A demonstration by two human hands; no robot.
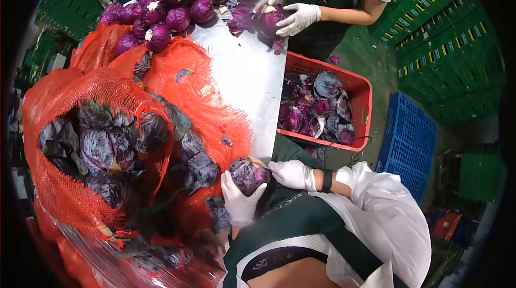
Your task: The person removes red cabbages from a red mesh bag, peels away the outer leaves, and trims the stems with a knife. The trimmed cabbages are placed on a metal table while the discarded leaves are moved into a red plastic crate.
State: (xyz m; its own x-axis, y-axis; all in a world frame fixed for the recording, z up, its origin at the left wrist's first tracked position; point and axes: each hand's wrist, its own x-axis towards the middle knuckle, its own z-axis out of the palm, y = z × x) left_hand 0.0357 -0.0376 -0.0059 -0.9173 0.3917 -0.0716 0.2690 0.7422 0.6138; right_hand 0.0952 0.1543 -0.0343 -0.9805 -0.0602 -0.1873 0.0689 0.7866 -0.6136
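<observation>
Cradling a red cabbage (pixel 248 175) just off the near edge of the steel table (pixel 242 78), close in front of the green apron. Cupping it from beneath with the white-gloved left hand (pixel 239 202), fingers wrapping up around the lower half; closing on its upper right side with the gloved right hand (pixel 293 174), though telling whether that hand is pinching a loose leaf or only bracing is not possible from here. Judging the head to be dense and fairly heavy, firm at the core, probably waxy and a little slick under gloves, with floppy outer leaves likely to tear away if taken alone, and so favouring a broad two-sided hold on the round body. Working in a tight spot: crowding in from the left, a red mesh sack (pixel 80 126) bulging with more heads and spilling over the tabletop; lying just to the right, below the table edge, a red crate (pixel 357 91) of leaves, with a blue crate (pixel 408 137) beyond. Leaving bare steel only along the middle strip, running up towards a co-worker's gloved hands (pixel 298 16) gripping another head beside a cabbage pile (pixel 177 3).
</observation>
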